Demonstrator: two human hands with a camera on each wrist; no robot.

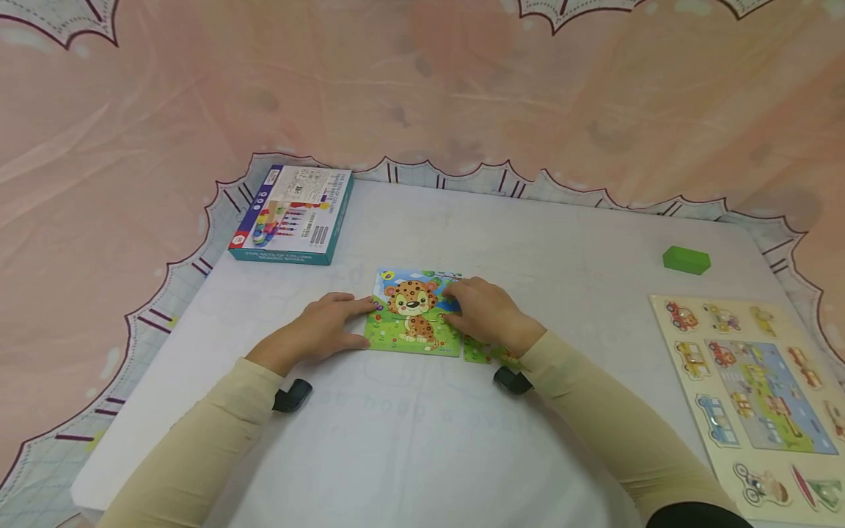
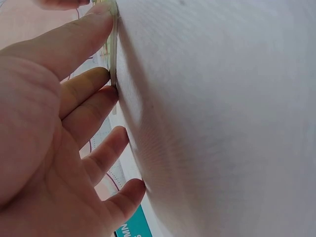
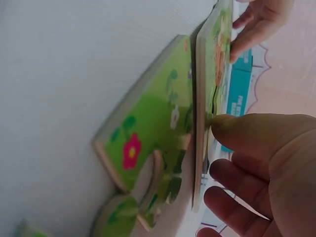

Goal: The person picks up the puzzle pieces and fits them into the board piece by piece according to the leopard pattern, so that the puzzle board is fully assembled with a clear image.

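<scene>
A leopard jigsaw puzzle [image 1: 412,337] lies on the white table between both hands, with a seam across its middle. My left hand [image 1: 326,328] rests at its left edge. In the left wrist view, thumb and fingers [image 2: 91,116] reach toward that edge, spread and only slightly bent. The right hand [image 1: 487,312] is over the puzzle's right side. In the right wrist view its thumb [image 3: 237,131] touches the puzzle's face, apart from the loosely bent fingers; what lies under the fingertips is partly hidden. Green loose puzzle pieces [image 3: 153,106] lie beside the puzzle, below the right hand.
A flat box [image 1: 293,216] with teal sides lies at the back left. Toward the back right is a green block [image 1: 686,259]. A wooden vehicle puzzle board [image 1: 733,469] lies along the right side. Patterned cloth [image 1: 422,95] surrounds the far table edge.
</scene>
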